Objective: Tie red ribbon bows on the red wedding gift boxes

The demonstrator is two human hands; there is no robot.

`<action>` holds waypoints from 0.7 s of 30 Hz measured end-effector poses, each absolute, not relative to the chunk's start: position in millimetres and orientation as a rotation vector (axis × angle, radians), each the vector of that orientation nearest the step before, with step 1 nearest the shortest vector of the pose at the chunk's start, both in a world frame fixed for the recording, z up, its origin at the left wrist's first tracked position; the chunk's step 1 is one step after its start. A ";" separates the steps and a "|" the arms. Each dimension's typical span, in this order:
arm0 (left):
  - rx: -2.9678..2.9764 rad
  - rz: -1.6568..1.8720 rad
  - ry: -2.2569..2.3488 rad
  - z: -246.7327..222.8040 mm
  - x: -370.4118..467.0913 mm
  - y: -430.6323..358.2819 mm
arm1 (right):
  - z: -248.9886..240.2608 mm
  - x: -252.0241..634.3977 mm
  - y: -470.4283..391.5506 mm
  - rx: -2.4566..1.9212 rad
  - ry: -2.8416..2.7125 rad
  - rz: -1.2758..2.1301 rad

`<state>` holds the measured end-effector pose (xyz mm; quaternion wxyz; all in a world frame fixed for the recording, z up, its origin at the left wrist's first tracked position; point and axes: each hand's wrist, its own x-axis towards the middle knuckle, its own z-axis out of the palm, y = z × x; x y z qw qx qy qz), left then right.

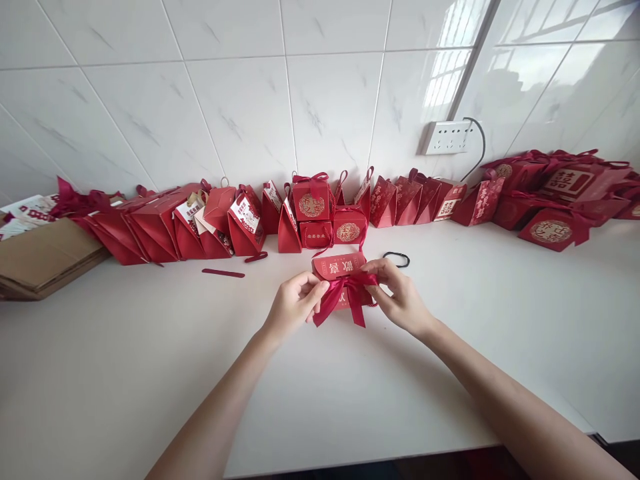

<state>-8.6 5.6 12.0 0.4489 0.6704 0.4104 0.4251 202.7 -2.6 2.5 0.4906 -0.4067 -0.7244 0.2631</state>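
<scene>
A small red gift box (339, 265) with pale printed characters rests on the white table in front of me. Across its front lies a dark red ribbon bow (351, 288), its two tails hanging down to the tabletop. My left hand (299, 301) pinches the bow's left loop between thumb and fingers. On the other side, my right hand (400, 297) grips the right loop, with its fingers along the box's right edge. Both hands partly cover the sides of the box.
Several red gift boxes (157, 220) line the tiled wall, and more are heaped at the right (575, 193). Brown cardboard (50, 257) lies at the left. A ribbon strip (223, 273) and a black hair tie (397, 259) lie on the table (280, 400). A socket (445, 138) is on the wall.
</scene>
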 end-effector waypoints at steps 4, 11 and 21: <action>1.624 1.073 1.047 12.2 -8.9 6.8 | 5.1 202.9 -2.7 -0.983 -1.816 0.587; 1.637 1.050 1.092 13.7 -9.8 6.0 | 9.9 197.9 -4.7 -1.030 -1.667 0.749; 1.636 1.022 1.244 12.9 -9.8 8.2 | 7.9 195.2 -4.8 -1.034 -1.549 0.871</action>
